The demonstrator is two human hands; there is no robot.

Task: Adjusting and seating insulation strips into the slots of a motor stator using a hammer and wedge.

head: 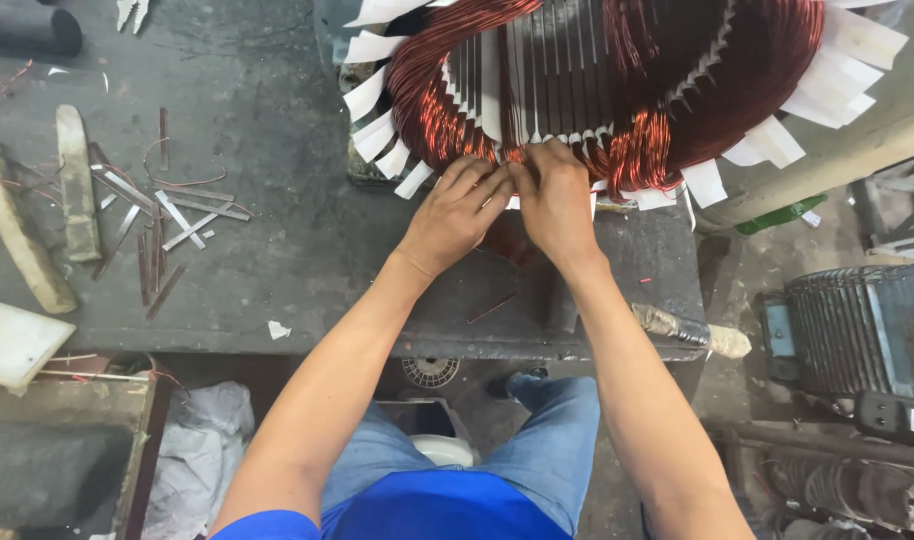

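I see both hands meeting at the near rim of a large stator (577,70) on the dark table (277,250) — left hand (455,212) and right hand (555,198) touching, fingers pinched on copper windings (432,115) and white insulation strips (377,135).

Motor stator (537,80) on bench edge, copper windings (437,110) bulging, white insulation strips (372,135) sticking out

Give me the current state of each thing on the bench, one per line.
Round motor stator with copper windings: lying on bench, white paper slot strips sticking out around rim.
Left hand: fingers pressing stator's near edge.
Right hand: fingers pressing same edge, touching left hand.
Thin flat strips: scattered loose on bench.
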